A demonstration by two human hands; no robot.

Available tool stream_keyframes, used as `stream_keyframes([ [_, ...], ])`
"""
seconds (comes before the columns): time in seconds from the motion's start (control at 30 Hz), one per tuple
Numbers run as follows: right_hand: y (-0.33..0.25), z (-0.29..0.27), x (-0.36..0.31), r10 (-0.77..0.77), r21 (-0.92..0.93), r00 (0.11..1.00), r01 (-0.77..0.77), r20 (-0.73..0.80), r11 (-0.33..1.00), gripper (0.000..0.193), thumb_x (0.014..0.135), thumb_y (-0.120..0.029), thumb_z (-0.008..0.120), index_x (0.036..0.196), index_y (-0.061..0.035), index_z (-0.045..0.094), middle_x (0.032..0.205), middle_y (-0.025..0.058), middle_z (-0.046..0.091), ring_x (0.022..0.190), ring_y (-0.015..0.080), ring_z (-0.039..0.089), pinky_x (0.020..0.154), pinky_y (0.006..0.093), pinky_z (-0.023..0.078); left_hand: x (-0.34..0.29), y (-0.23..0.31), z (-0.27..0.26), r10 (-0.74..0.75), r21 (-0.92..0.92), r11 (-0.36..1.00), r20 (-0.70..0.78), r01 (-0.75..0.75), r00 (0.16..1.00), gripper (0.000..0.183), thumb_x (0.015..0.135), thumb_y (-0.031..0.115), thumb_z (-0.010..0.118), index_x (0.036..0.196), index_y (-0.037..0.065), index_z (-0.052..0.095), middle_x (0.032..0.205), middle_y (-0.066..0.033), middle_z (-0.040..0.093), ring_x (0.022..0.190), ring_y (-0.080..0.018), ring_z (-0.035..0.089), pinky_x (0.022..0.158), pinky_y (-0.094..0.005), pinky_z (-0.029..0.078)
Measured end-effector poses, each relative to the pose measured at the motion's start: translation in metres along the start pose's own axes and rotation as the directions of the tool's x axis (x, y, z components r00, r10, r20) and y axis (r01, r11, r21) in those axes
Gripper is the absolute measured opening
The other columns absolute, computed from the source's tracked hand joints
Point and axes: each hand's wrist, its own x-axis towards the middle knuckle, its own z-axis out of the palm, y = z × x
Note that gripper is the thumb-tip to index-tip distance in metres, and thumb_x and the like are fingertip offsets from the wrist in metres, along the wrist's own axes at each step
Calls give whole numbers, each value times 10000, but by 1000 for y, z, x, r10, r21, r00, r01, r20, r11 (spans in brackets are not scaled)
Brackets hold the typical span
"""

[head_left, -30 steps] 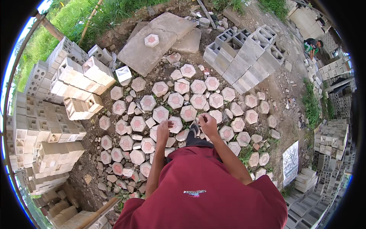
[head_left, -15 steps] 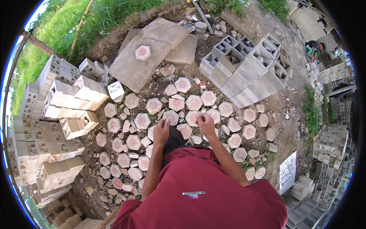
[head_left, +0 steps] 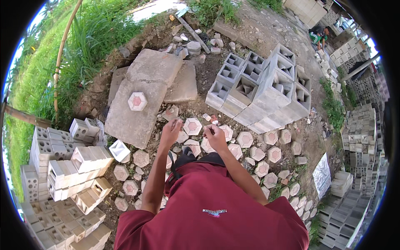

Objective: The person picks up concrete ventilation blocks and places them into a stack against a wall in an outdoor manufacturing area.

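My left hand (head_left: pixel 171 130) hangs in front of me with its fingers curled closed, and nothing shows in it. To its right, my right hand (head_left: pixel 215 137) is also closed, thumb near the bent fingers, with nothing visible between them. Both hands appear above hexagonal concrete pavers with pinkish centres, spread over the ground. One such paver (head_left: pixel 192 126) shows between the hands. Another hexagonal paver (head_left: pixel 137 101) lies alone on a cracked concrete slab (head_left: pixel 143 77), ahead and to the left. A reddish broken piece (head_left: pixel 214 119) rests on the soil just beyond my right hand.
Stacked hollow blocks (head_left: pixel 266 89) stand ahead on the right, and more block stacks (head_left: pixel 79 166) line the left. Rubble and a wooden plank (head_left: pixel 192 32) lie beyond the slab. A whitish sheet (head_left: pixel 321 176) is on the right. Far right, a person (head_left: pixel 319 36) bends down.
My view has shifted forward, so the slab, its paver and the block stacks appear nearer and lower. My hands have risen slightly in the picture and remain closed.
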Motion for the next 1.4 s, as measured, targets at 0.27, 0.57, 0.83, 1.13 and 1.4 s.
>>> stream_keyframes([
  [0.27,-6,-1,106,136,208,977,-100,-167,973,211,891,-172,585,847,34,598,682,40,626,599,79,581,562,223,463,125,3,-28,-112,-143,982,86,123,990,325,938,315,505,968,13,619,882,-67,664,751,-127,599,683,-248,438],
  [0.57,-7,1,272,242,216,963,-212,-122,953,220,885,-192,586,852,26,599,696,55,636,621,101,611,579,244,491,268,9,-9,-270,-124,947,199,298,942,312,948,312,501,1005,33,629,907,-57,674,770,-118,626,653,-227,469],
  [0.83,-47,-27,436,132,109,978,-115,-162,987,217,870,-205,590,904,9,603,727,53,638,651,103,602,585,251,473,431,81,-21,-148,-52,986,183,160,972,365,952,322,476,1062,0,606,976,-107,665,863,-172,629,774,-291,477],
  [1.13,40,-77,436,451,305,648,-333,-614,892,403,844,-260,624,1102,29,513,798,112,656,661,150,627,596,294,490,523,54,98,-442,135,889,503,438,743,450,942,431,447,1079,34,608,1053,-115,646,994,-208,603,819,-337,456],
  [1.4,192,-138,439,805,735,38,-385,-592,559,718,814,-355,676,1306,10,302,1135,221,537,881,284,597,690,412,531,614,-72,233,-643,497,764,639,411,422,552,920,514,440,1178,38,551,1174,-123,588,1131,-232,527,902,-395,410],
])
